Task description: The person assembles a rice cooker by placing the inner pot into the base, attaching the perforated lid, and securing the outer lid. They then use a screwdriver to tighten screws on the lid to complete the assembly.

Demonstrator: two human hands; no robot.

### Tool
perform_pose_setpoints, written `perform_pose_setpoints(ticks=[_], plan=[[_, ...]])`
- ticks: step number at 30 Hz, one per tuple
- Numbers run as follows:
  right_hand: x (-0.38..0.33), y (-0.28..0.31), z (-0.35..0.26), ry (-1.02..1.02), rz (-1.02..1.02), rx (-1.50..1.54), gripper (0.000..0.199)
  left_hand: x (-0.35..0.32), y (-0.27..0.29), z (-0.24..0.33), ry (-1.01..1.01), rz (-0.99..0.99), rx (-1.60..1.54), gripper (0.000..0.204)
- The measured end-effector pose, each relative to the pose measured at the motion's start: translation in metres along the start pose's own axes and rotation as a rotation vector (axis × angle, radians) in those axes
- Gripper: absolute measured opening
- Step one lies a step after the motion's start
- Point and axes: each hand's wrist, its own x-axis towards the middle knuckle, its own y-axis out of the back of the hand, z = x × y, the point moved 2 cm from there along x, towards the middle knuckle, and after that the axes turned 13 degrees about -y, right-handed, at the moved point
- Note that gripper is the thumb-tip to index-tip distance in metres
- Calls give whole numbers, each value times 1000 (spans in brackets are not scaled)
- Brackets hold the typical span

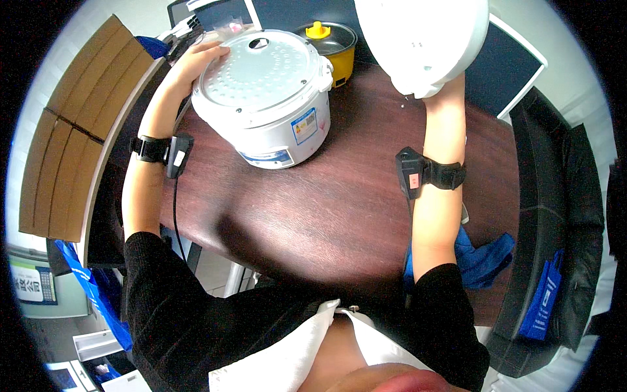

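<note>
A white rice cooker [284, 127] stands tilted on the desk, left of centre. Its top is a silver dimpled metal plate [271, 72] with a small oval hole near the far edge. My left hand [199, 60] grips the cooker's upper left side, its fingers lying over the rim. Up at the right, my right hand [447, 90] holds a white rounded plastic lid cover [424, 46] raised above the desk. The cover hides most of that hand's fingers. Bands with black devices are strapped round both forearms.
Behind the cooker is a yellow pot [343, 62] with a dark inside and a yellow knob-like piece. A blue cloth [480, 258] lies by my right elbow. Cardboard [88, 140] stands at the left, a black padded chair [548, 215] at the right, and a dark partition behind the desk [313, 209].
</note>
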Motion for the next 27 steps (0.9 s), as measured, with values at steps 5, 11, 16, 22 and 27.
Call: perform_pose_setpoints(ticks=[5,11,16,22,27], plan=[[0,-2,-2,-4,-4,6,37,8,6,-10,-14,-129,147,48],[-1,-7,-3,0,-14,14,36,1,-9,-20,-76,-91,260,46],[-1,-9,-2,-2,-23,18,36,7,-12,-16,-86,-174,361,51],[1,-13,-5,-1,-31,29,36,-3,-13,-10,-90,-98,225,47],[9,-15,-5,5,-28,56,36,-22,10,-33,-84,153,-251,37]])
